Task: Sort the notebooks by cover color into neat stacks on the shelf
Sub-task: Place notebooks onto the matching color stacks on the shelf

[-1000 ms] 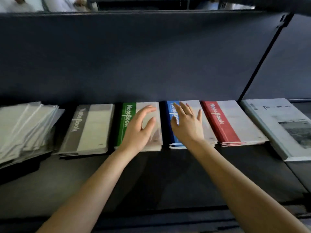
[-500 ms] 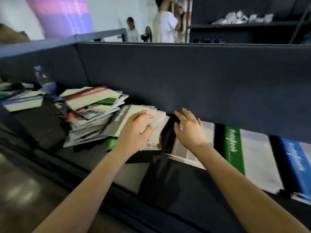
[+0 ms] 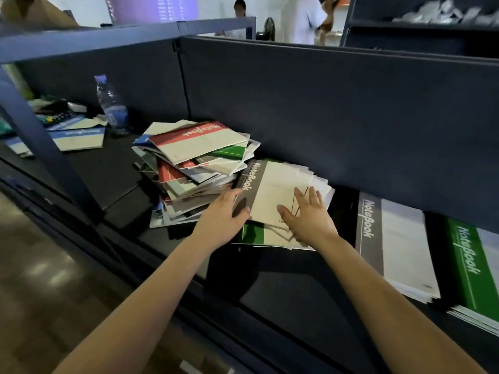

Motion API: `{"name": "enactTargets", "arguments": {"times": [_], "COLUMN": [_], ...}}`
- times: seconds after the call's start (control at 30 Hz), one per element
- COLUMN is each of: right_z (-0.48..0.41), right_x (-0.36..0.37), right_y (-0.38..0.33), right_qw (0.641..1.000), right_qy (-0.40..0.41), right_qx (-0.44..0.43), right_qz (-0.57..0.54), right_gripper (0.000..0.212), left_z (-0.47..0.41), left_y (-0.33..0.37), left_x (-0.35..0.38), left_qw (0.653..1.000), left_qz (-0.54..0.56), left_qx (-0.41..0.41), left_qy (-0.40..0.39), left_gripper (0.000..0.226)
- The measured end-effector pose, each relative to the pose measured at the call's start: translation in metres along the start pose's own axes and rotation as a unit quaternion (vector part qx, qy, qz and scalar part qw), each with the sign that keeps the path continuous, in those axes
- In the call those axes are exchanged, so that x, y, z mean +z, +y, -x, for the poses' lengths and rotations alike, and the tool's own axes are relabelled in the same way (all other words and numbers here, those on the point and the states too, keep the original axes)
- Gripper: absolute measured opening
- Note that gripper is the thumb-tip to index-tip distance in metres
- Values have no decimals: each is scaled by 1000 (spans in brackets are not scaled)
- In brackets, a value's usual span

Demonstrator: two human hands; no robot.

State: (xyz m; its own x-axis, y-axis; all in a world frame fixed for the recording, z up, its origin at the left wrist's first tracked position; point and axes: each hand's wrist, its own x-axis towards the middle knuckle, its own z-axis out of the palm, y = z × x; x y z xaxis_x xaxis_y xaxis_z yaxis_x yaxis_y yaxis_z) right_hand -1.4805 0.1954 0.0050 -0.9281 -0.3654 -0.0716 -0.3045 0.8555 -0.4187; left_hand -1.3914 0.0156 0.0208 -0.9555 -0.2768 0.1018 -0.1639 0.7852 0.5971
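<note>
Grey stack (image 3: 397,238) and green stack (image 3: 469,268) look sorted at right, the mixed heap (image 3: 194,163) at left unsorted; left hand (image 3: 221,217) grips the near-centre grey notebook (image 3: 270,190), right hand (image 3: 310,220) flat, fingers (image 3: 314,195) spread.

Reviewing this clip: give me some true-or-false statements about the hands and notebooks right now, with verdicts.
1. The right hand lies flat on the grey-spined notebook. True.
2. A blue notebook tops the messy pile. False: a red-banded notebook tops it.
3. A water bottle stands left of that pile. True.
4. The sorted stack nearest the hands is green. False: the grey stack is nearest; the green stack lies beyond it.
5. The left hand holds nothing. False: it grips the grey-spined notebook's edge.
</note>
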Motion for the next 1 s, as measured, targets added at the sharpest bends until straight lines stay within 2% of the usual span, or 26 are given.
{"name": "enactTargets", "arguments": {"times": [0.2,0.37,0.47,0.63,0.8,1.0], "right_z": [5,14,19,30,36,50], "right_x": [-4,-10,-12,-9,-5,3], "right_y": [7,6,4,6,6,10], "right_qw": [999,998,996,991,963,934], "right_qy": [20,30,36,45,91,152], "right_qx": [20,40,58,80,139,159], "right_qz": [-18,-36,-62,-94,-212,-282], "right_gripper": [77,79,82,70,65,74], "left_z": [-17,-24,-25,-17,-4,5], "left_y": [1,8,11,9,9,12], "left_x": [12,11,12,14,20,20], "left_qw": [998,996,993,989,983,984], "left_qz": [-57,-48,-70,-55,-33,-14], "left_qx": [31,60,86,133,179,171], "left_qy": [7,-49,-29,-22,-10,-48], "left_gripper": [49,54,49,43,38,36]}}
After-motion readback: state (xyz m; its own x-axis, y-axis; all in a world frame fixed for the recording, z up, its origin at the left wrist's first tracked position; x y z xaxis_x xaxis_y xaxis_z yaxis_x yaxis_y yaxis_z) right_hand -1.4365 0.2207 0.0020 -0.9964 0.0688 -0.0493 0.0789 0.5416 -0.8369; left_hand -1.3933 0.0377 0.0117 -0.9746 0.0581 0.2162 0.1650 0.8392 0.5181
